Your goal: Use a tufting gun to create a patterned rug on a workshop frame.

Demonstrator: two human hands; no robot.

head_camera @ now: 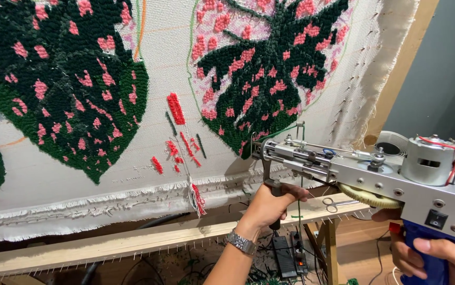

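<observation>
Two hands hold one tool here: a silver metal tufting gun (364,171) with a blue plastic grip, a cylindrical grey motor wired in red, a cream toothed gear underneath and a black rocker switch on its flat side plate. The left hand (269,203), with a steel link watch (241,243) at the wrist, is closed round the gun's black front handle, fingers curled tight. The right hand (438,256) is wrapped round the blue rear grip at the lower right edge of view, thumb laid across it. The gun's slim nose points left and sits right at the lower edge of the cream woven backing cloth (164,58), which is stretched on a pale wooden frame (132,240) studded with small nails; whether the needle touches the cloth I cannot tell.

The cloth carries dense looped yarn: a big dark green leaf speckled with pink tufts (64,79) on the left and a spiky dark green and pink leaf (269,68) on the right. Between them are short red yarn test strokes (177,132), with a loose red and white tassel hanging at the frayed hem. A pair of small steel scissors (338,203) lies on the frame's rail beneath the gun. Below, a black power strip (288,256) rests on the floor among cables.
</observation>
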